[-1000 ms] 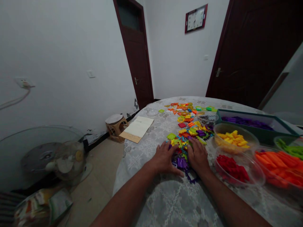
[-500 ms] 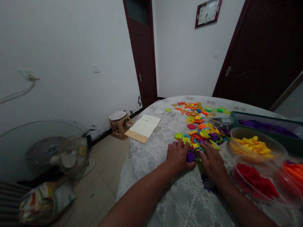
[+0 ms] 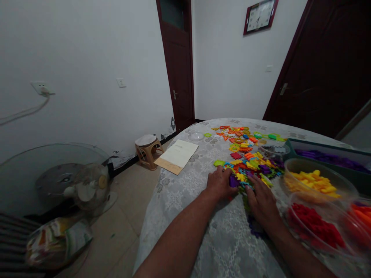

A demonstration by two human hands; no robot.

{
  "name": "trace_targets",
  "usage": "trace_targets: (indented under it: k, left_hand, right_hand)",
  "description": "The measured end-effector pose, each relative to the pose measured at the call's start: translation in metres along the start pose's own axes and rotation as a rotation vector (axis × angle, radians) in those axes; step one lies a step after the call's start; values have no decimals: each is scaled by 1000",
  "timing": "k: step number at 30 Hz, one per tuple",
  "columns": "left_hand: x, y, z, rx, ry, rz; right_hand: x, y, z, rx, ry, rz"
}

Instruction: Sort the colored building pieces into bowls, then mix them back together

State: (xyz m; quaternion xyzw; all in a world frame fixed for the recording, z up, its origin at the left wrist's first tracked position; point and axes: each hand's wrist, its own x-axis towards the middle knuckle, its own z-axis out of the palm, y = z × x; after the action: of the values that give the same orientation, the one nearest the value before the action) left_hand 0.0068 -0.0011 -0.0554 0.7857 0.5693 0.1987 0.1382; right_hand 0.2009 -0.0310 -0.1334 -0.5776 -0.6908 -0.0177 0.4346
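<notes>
Curled over the near edge of a pile of bright plastic building pieces [image 3: 241, 167], my left hand [image 3: 218, 185] has a purple plastic piece [image 3: 233, 181] between its thumb and fingers. My right hand [image 3: 263, 200] lies close beside it with fingers stretched out, the fingertips touching small pieces in the pile. A yellow gear-shaped piece [image 3: 240, 177] shows between the two hands. Dark purple pieces [image 3: 255, 227] lie partly under my right hand and wrist. Some of what the fingers touch is hidden by the hands.
To the right stand clear bowls of yellow pieces [image 3: 314, 181], red pieces [image 3: 317, 224] and orange pieces [image 3: 362, 214]. Behind them is a dark green box [image 3: 292, 148] holding purple pieces. An open notebook [image 3: 179, 152] lies left on the lace tablecloth [image 3: 185, 208]. A stool [image 3: 147, 150] stands beyond the table.
My left hand has shifted slightly, and its fingers are drawn in more around the purple piece. My right hand stays nearly in place. The whole view has shifted a little.
</notes>
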Motion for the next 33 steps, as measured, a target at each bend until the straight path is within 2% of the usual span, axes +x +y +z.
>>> trace_targets:
  k: [7, 12, 17, 24, 28, 33]
  left_hand:
    - [7, 16, 7, -105, 68, -71]
    - [4, 24, 6, -311, 147, -60]
    - [1, 15, 2, -584, 228, -14]
    - [4, -1, -1, -975, 220, -113]
    - [6, -3, -2, -1145, 223, -125]
    - [6, 2, 1, -1361, 213, -121]
  right_hand:
    - [1, -4, -1, 22, 13, 13]
    - [2, -3, -2, 34, 31, 2]
    - [0, 0, -3, 58, 12, 9]
    - [3, -4, -10, 57, -29, 33]
    - [-23, -19, -31, -60, -67, -83]
    - [-66, -37, -55, -173, -197, -285]
